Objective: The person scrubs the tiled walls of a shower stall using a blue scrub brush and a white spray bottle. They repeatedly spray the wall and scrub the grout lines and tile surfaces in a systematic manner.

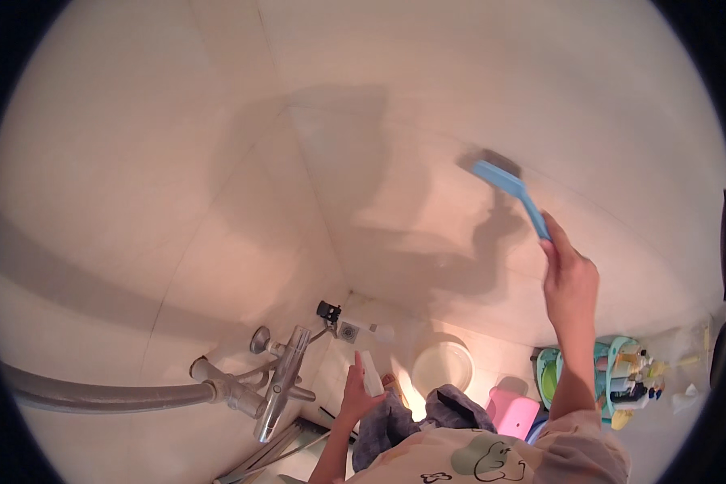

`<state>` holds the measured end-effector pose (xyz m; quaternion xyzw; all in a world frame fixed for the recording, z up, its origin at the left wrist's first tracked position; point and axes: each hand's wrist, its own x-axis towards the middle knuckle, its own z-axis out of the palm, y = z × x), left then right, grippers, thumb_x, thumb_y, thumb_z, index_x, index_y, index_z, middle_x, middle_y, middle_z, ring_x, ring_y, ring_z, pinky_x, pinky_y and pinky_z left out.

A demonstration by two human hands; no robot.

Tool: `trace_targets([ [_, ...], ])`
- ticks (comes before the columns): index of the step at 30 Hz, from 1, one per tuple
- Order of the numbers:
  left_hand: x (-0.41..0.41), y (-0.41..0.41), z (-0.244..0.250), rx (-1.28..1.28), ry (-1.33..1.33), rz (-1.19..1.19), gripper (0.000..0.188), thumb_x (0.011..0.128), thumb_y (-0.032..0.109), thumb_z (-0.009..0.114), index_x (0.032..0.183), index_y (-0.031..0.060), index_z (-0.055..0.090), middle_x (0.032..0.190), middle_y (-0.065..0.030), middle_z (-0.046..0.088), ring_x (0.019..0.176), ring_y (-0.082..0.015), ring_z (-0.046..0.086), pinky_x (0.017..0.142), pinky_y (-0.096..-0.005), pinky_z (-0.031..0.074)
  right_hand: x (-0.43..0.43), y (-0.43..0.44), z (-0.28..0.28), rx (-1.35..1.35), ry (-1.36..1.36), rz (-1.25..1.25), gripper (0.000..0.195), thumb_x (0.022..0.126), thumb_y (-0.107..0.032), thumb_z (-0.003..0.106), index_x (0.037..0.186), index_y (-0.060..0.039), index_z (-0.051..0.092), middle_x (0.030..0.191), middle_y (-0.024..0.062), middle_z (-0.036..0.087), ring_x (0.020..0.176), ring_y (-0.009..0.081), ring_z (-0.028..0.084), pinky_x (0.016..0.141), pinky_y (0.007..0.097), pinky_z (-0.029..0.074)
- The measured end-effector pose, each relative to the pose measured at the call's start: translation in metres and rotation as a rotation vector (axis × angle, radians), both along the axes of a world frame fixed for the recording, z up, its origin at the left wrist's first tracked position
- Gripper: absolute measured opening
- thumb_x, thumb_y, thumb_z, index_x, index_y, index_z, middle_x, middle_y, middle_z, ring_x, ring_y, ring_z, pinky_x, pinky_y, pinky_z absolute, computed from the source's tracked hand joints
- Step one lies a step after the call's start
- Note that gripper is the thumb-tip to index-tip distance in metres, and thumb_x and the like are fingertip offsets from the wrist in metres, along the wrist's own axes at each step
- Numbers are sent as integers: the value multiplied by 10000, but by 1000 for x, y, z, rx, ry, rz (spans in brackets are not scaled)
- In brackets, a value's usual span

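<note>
My right hand [570, 275] grips the handle of a light blue scrub brush [501, 178]. The brush's dark bristles face the tiled wall [587, 133], at or very near a tile seam; whether they touch it I cannot tell. Low down at my left side, my left hand [357, 390] holds a white block-like object [372, 374], its exact kind unclear. Shadows of my head and right arm fall across the wall around the corner.
A chrome mixer tap [284, 387] and a grey hose [115, 390] jut from the left wall. Below are a floor drain [348, 332], a round pale basin [443, 368], a pink plastic stool [512, 414] and a teal rack [616, 357] of bottles.
</note>
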<state>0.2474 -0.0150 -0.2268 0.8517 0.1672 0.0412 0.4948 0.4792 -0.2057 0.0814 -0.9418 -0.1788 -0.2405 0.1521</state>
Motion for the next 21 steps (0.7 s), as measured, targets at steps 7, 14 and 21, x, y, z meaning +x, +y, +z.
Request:
trace_targets([
  [7,13,-6,-3,-23,-69,-54,1194,533,142,797,1416,19,3,1025,-160,460,966,-314,471,866,-372,406,44,127,-18,199,-37,348,227,897,-210,477,1084,-127,575,635,163,593,594,355,591,527,442,464],
  [14,-10,2,-6,-65,-79,22,1203,534,149,804,1422,42,-1,1026,-158,455,951,-313,468,867,-372,407,27,98,-16,49,-38,199,232,895,-213,487,1098,-142,575,616,162,586,588,343,593,519,434,462],
  [21,-28,13,-17,-69,14,75,1246,513,176,827,1427,77,-14,1150,-209,436,1068,-371,446,926,-427,383,27,116,-20,38,-100,207,201,894,-216,501,1051,-126,587,601,163,577,570,349,579,516,446,448],
])
